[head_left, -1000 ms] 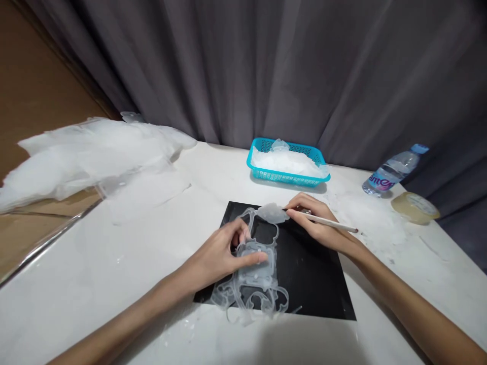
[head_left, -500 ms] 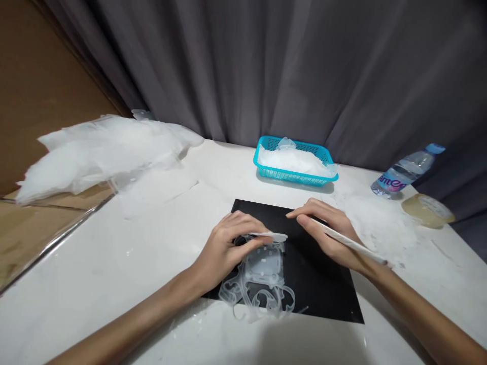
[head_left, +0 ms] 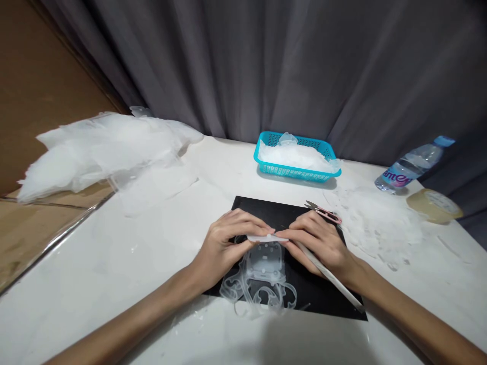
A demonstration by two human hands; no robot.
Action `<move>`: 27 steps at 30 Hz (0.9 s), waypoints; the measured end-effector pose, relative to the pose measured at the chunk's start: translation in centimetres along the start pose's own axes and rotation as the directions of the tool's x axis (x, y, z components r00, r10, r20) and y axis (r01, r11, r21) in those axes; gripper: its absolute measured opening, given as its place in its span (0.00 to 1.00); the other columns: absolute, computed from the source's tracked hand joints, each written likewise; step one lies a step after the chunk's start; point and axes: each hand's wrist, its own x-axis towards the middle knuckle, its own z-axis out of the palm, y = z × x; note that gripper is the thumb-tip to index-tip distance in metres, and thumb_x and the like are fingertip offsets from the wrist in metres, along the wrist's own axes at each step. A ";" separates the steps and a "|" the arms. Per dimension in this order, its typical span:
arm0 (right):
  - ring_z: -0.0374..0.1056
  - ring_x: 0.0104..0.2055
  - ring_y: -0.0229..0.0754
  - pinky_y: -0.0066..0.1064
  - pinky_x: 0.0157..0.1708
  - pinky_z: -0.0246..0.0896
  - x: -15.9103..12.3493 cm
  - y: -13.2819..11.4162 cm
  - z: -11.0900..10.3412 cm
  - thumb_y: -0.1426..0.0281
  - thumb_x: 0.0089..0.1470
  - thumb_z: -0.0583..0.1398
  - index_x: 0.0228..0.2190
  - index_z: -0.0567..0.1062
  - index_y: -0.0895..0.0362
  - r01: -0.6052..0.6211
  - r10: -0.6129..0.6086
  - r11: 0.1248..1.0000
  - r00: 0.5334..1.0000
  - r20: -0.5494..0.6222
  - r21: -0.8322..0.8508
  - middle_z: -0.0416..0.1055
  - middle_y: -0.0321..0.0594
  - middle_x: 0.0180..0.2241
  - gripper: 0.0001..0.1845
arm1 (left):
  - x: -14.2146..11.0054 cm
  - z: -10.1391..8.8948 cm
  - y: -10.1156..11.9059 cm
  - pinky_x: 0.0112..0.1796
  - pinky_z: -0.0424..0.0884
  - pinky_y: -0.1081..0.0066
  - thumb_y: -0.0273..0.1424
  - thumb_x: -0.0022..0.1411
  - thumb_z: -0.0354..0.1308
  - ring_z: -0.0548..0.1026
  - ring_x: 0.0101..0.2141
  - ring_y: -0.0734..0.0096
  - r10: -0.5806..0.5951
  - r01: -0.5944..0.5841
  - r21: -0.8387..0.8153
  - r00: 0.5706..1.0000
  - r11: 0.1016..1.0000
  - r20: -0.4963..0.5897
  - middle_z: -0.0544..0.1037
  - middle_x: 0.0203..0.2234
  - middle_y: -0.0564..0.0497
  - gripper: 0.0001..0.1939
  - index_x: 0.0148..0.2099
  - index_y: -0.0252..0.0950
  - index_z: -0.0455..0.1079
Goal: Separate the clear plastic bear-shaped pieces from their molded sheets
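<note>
My left hand [head_left: 232, 235] pinches one end of a thin, whitish plastic piece [head_left: 262, 238] held edge-on above a black mat [head_left: 323, 301]. The fingertips of my right hand [head_left: 317, 238] touch the other end of this piece. A slim white stick [head_left: 337, 285] lies in my right hand, slanting back towards the wrist; its tip is hidden by the fingers. Below the hands, a translucent plastic part [head_left: 265, 263] rests on the mat with curly plastic strips [head_left: 272, 299] around its lower side. Thread snips [head_left: 323, 212] with pink handles lie just beyond my right hand.
A blue basket [head_left: 299, 174] holding white plastic pieces stands at the back. Bagged white material [head_left: 110, 147] lies at the left, near cardboard [head_left: 49, 215]. On the right are scattered clear scraps [head_left: 384, 223], a water bottle [head_left: 413, 166] and a tape roll [head_left: 433, 205].
My right hand has moved left and its fingertips have come onto the plastic piece, with the stick still in it. The thread snips have come into sight behind it.
</note>
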 end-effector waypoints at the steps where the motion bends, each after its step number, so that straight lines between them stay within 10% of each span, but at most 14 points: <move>1: 0.69 0.37 0.43 0.35 0.36 0.69 0.0 0.0 0.0 0.77 0.63 0.62 0.46 0.77 0.59 0.001 -0.001 1.000 1.000 0.006 0.001 0.76 0.43 0.35 0.10 | 0.0 0.0 0.0 0.44 0.73 0.62 0.25 0.70 0.62 0.81 0.40 0.64 0.001 -0.001 0.001 1.000 1.000 0.004 0.86 0.40 0.50 0.08 0.43 0.42 0.82; 27: 0.68 0.37 0.43 0.35 0.35 0.69 -1.0 0.7 0.7 0.74 0.64 0.63 0.44 0.76 0.59 -0.025 0.028 0.991 0.999 0.020 -0.135 0.77 0.43 0.35 0.06 | -0.1 0.0 0.2 0.44 0.73 0.67 0.28 0.69 0.64 0.81 0.39 0.67 -0.085 0.085 0.030 0.996 0.996 -0.009 0.85 0.38 0.52 0.03 0.43 0.40 0.79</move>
